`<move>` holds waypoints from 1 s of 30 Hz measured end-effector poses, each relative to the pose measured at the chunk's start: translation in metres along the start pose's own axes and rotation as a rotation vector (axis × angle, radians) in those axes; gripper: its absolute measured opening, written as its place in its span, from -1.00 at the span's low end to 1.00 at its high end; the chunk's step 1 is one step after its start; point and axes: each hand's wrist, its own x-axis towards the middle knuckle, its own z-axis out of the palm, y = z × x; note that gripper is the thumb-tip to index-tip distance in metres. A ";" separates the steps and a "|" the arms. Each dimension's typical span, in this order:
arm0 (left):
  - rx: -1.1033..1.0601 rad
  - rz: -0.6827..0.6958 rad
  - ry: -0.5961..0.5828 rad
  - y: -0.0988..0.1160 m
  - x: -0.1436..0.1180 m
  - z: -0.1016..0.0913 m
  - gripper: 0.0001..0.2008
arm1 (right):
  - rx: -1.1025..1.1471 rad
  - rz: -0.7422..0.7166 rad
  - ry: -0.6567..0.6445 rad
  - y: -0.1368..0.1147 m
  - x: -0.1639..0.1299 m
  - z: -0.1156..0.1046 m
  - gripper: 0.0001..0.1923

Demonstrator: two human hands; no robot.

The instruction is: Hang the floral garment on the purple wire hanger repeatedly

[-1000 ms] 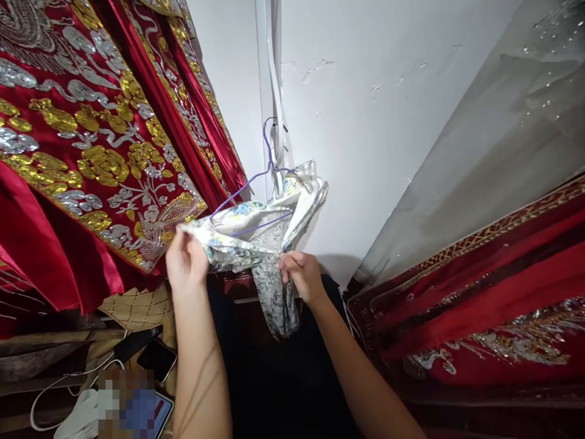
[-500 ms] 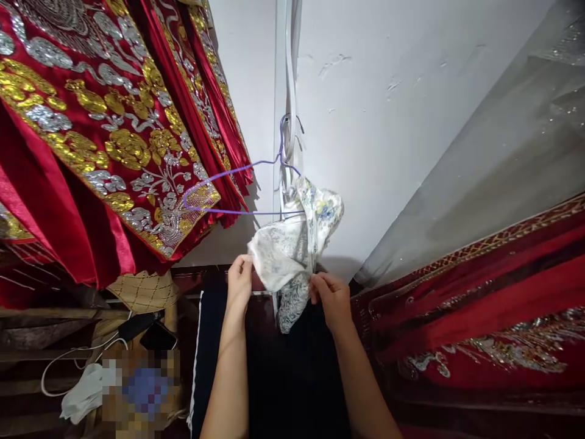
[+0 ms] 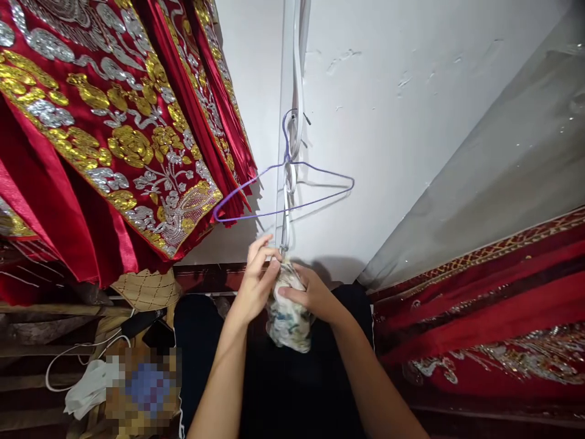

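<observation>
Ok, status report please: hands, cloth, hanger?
Both hands, left and right, clutch bunched floral cloth. Purple hanger bare, hanging above. Nothing between.

- You are working under even, fairly bright indoor light that seems to come from above and in front; the white painted wall (image 3: pixel 411 122) is lit cleanly with no blown-out patches.
- The thin purple wire hanger (image 3: pixel 283 195) throws a soft grey double of itself on that wall, just to its right and below.
- The gold and silver embroidery on the red satin garment (image 3: pixel 105 134) catches the light and glints; the satin folds under it fall into deep shadow.
- The lower middle of your view is very dark, with almost no detail.
- Straight lines bow outward toward the edges from the wide lens.
- A pixelated blur patch (image 3: pixel 141 390) covers part of the lower left.
</observation>
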 end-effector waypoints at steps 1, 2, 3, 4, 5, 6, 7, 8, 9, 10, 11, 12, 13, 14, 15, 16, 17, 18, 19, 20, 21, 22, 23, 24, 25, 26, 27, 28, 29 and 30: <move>-0.010 -0.014 -0.086 -0.007 0.001 -0.004 -0.65 | -0.039 -0.011 -0.021 -0.006 0.003 -0.006 -0.76; -0.017 -0.023 -0.172 -0.015 0.001 -0.007 -0.59 | -0.086 -0.049 -0.024 -0.011 0.006 -0.013 -0.84; -0.006 -0.027 -0.244 -0.023 0.000 -0.008 -0.56 | -0.137 -0.113 0.013 -0.017 0.012 -0.021 -0.90; 0.028 -0.029 -0.309 -0.031 -0.002 -0.008 -0.55 | -0.180 -0.189 0.094 -0.022 0.020 -0.030 -0.92; 0.079 -0.031 -0.367 -0.037 -0.005 -0.008 -0.57 | -0.212 -0.259 0.214 -0.027 0.029 -0.038 -0.90; 0.140 -0.040 -0.412 -0.043 -0.008 -0.009 -0.62 | -0.233 -0.312 0.349 -0.030 0.041 -0.046 -0.82; 0.207 -0.065 -0.442 -0.046 -0.010 -0.011 -0.67 | -0.248 -0.343 0.465 -0.032 0.053 -0.053 -0.70; 0.279 -0.101 -0.454 -0.049 -0.012 -0.016 -0.70 | -0.258 -0.350 0.537 -0.033 0.066 -0.060 -0.60; 0.351 -0.137 -0.443 -0.050 -0.012 -0.024 -0.71 | -0.266 -0.337 0.556 -0.031 0.078 -0.067 -0.54; 0.419 -0.165 -0.411 -0.050 -0.011 -0.033 -0.72 | -0.277 -0.311 0.529 -0.027 0.089 -0.073 -0.56; 0.479 -0.177 -0.373 -0.049 -0.009 -0.045 -0.73 | -0.287 -0.282 0.490 -0.022 0.097 -0.078 -0.64; 0.531 -0.174 -0.351 -0.047 -0.005 -0.059 -0.75 | -0.296 -0.254 0.467 -0.017 0.103 -0.084 -0.73; 0.578 -0.155 -0.348 -0.046 0.000 -0.073 -0.78 | -0.306 -0.233 0.472 -0.012 0.104 -0.089 -0.80; 0.624 -0.125 -0.357 -0.045 0.006 -0.087 -0.81 | -0.316 -0.221 0.501 -0.008 0.103 -0.093 -0.84; 0.670 -0.095 -0.370 -0.044 0.013 -0.100 -0.81 | -0.330 -0.218 0.537 -0.007 0.099 -0.098 -0.86; 0.710 -0.069 -0.379 -0.044 0.021 -0.112 -0.80 | -0.348 -0.222 0.561 -0.007 0.094 -0.101 -0.86; 0.740 -0.045 -0.380 -0.043 0.029 -0.121 -0.81 | -0.367 -0.226 0.569 -0.010 0.088 -0.105 -0.85; 0.758 -0.020 -0.373 -0.043 0.038 -0.129 -0.81 | -0.388 -0.225 0.560 -0.013 0.081 -0.107 -0.85; 0.768 0.009 -0.356 -0.041 0.047 -0.134 -0.82 | -0.405 -0.220 0.546 -0.018 0.076 -0.108 -0.85; 0.775 0.044 -0.332 -0.039 0.056 -0.137 -0.81 | -0.417 -0.211 0.535 -0.022 0.072 -0.109 -0.85; 0.781 0.080 -0.303 -0.035 0.065 -0.138 -0.80 | -0.421 -0.201 0.529 -0.026 0.069 -0.108 -0.86; 0.785 0.117 -0.268 -0.029 0.073 -0.137 -0.80 | -0.418 -0.193 0.529 -0.029 0.067 -0.107 -0.87; 0.781 0.155 -0.237 -0.022 0.081 -0.134 -0.81 | -0.410 -0.192 0.529 -0.030 0.066 -0.105 -0.88; 0.768 0.193 -0.215 -0.014 0.088 -0.129 -0.82 | -0.402 -0.201 0.523 -0.031 0.066 -0.101 -0.89; 0.746 0.233 -0.204 -0.007 0.095 -0.124 -0.83 | -0.396 -0.217 0.513 -0.030 0.066 -0.098 -0.89; 0.723 0.271 -0.203 0.001 0.101 -0.118 -0.83 | -0.392 -0.234 0.503 -0.030 0.065 -0.094 -0.88; 0.705 0.308 -0.205 0.007 0.107 -0.113 -0.83 | -0.388 -0.251 0.490 -0.029 0.064 -0.090 -0.87; 0.691 0.338 -0.197 0.011 0.112 -0.108 -0.81 | -0.380 -0.263 0.472 -0.029 0.063 -0.087 -0.86; 0.674 0.359 -0.172 0.013 0.116 -0.104 -0.77 | -0.374 -0.269 0.446 -0.029 0.062 -0.086 -0.84; 0.654 0.372 -0.131 0.014 0.121 -0.102 -0.71 | -0.372 -0.270 0.416 -0.030 0.060 -0.086 -0.81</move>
